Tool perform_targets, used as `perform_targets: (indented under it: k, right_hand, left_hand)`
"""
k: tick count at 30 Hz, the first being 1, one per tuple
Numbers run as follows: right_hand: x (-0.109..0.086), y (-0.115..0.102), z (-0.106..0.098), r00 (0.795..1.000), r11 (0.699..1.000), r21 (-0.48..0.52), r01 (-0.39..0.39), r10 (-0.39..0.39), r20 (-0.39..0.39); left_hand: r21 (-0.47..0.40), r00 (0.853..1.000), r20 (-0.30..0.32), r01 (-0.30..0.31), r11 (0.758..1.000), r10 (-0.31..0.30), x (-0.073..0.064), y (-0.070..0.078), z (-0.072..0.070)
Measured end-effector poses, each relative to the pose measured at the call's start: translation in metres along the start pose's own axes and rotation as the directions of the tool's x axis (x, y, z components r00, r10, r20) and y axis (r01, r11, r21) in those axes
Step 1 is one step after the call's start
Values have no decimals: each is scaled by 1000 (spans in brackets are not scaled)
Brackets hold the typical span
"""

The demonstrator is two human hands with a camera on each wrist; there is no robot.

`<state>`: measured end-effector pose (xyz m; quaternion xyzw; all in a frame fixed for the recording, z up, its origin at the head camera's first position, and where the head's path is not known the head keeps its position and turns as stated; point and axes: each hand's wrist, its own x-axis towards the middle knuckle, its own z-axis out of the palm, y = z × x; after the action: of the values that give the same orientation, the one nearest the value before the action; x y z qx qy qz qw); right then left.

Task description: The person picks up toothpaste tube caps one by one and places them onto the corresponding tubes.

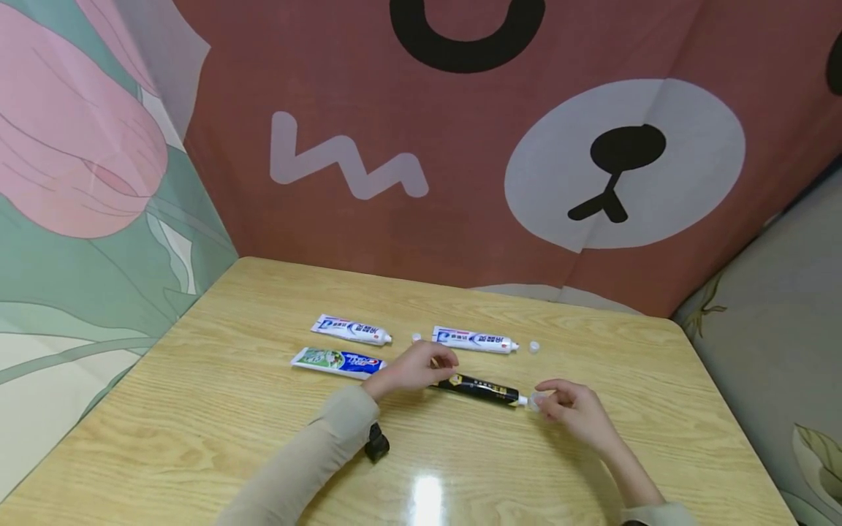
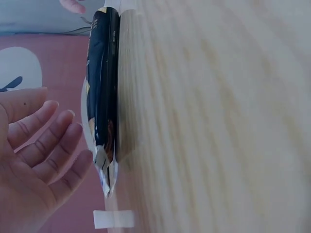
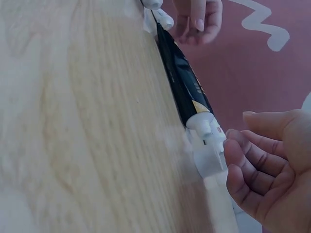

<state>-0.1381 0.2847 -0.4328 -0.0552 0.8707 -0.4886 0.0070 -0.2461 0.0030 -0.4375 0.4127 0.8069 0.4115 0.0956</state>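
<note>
Two relaxed hands gripping nothing: left hand [image 1: 416, 367] beside the black tube [image 1: 488, 389], in from the desk [image 1: 500, 467]'s far edge, right hand [image 1: 582, 418] by its detached cap [image 3: 210, 162]—uncapping looks done, lifting clear probably next.

Through the head camera I see a long, pale beige sleeve [image 1: 296, 467], loose and softly creased, running up to just behind the left hand [image 1: 416, 367], where the cloth gathers at the cuff [image 1: 358, 413]. A small black, blocky device [image 1: 377, 443] juts out beside that cuff, a little back from the grip. On my other side the right hand [image 1: 579, 413] is bare, as is the stretch of forearm [image 1: 633, 473] behind it; a matching beige sleeve end [image 1: 667, 514] begins well back from the fingers, with a cropped black sliver [image 1: 635, 523] at its edge. My left wrist view picks out one small dark spot [image 2: 25, 103] on the thumb [image 2: 14, 104].
</note>
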Motion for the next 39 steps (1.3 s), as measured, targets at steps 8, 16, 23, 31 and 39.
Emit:
perform_targets:
  k: [8, 16, 23, 31, 39]
  right_hand:
    - [3, -1, 10, 996, 1000, -17, 22, -21, 84]
    - [8, 0, 22, 999, 995, -103, -12, 16, 38]
    - [7, 0, 15, 997, 990, -119, -72, 70, -18]
    - [6, 6, 7, 993, 979, -170, -116, 112, -29]
    - [9, 13, 8, 991, 972, -192, -134, 132, -20]
  left_hand:
    - [24, 997, 59, 44, 999, -45, 10, -2, 6]
    - [68, 994, 97, 36, 997, -42, 18, -3, 12]
    - [117, 990, 124, 49, 992, -63, 19, 0, 13]
    - [176, 991, 122, 30, 984, -52, 21, 0, 14]
    - [198, 987, 150, 28, 980, -59, 22, 2, 16]
